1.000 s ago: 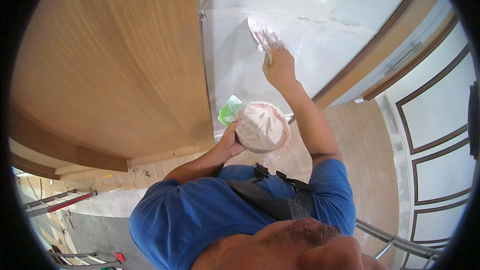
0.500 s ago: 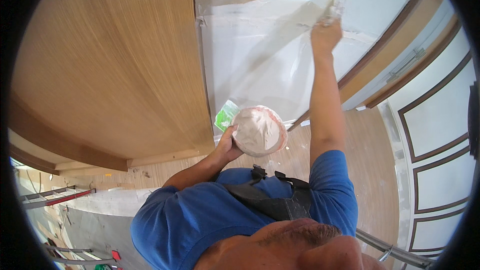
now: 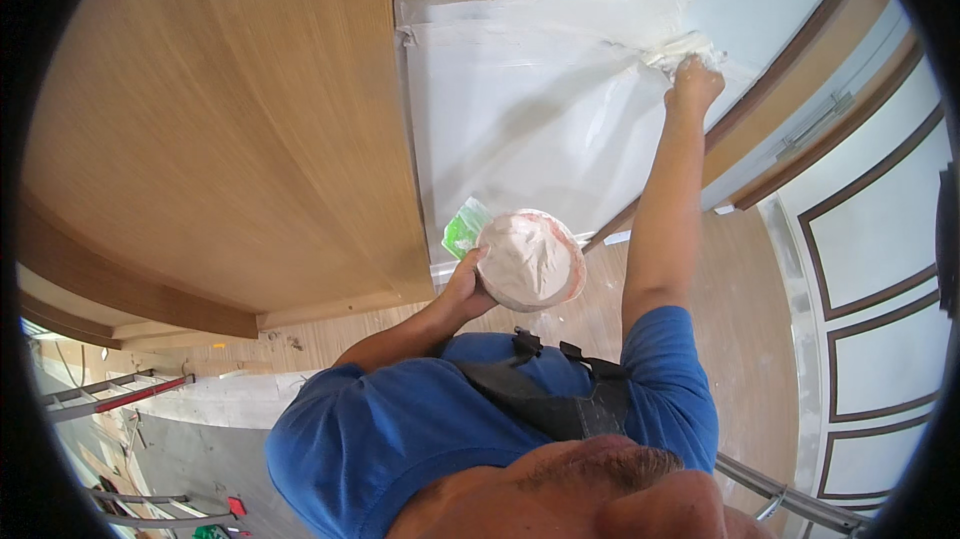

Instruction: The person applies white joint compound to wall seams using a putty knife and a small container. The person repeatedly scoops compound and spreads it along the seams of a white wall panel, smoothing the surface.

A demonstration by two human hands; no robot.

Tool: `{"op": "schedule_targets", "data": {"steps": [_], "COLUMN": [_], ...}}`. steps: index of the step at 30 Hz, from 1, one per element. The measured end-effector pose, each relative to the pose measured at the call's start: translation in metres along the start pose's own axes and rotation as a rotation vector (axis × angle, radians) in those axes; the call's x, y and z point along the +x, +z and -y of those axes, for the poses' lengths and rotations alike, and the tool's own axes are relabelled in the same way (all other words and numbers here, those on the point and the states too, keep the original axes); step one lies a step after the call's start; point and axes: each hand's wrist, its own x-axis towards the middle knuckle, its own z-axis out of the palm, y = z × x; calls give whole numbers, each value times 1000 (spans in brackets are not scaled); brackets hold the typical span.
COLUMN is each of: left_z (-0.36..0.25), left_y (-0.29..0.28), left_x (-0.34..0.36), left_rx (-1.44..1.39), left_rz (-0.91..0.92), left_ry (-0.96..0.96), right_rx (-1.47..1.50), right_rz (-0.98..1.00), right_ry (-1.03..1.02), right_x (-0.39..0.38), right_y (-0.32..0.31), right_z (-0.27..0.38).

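Note:
My left hand grips the side of a round bowl heaped with pale, off-white filler. Beside the bowl, at the same hand, sticks out a green plastic spreader smeared with white; how it is held is hidden. My right arm stretches up to the white wall. Closed round a putty knife coated in filler, my right hand has the tool at the wall. The knife's handle is hidden in the fist. Wet filler shows on the wall left of it.
A large wooden panel stands close on my left. Wooden door trim borders the wall on the right, with white panelling beyond. Metal ladder parts are at lower left, and a metal rail is behind me at right.
My right hand has moved right and slightly down along the wall with the putty knife. The bowl and my left hand have shifted slightly right in the picture.

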Motion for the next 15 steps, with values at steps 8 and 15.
{"op": "schedule_targets", "data": {"steps": [8,15], "left_z": [-2,-6], "left_y": [2,-4], "left_x": [-2,6], "left_rx": [44,12], "left_rz": [80,69], "left_ry": [17,-49], "right_rx": [-318,-532], "right_rz": [301,592], "right_ry": [-551,-1045], "right_x": [-36,-153], "right_y": [65,47], "right_z": [67,24]}}
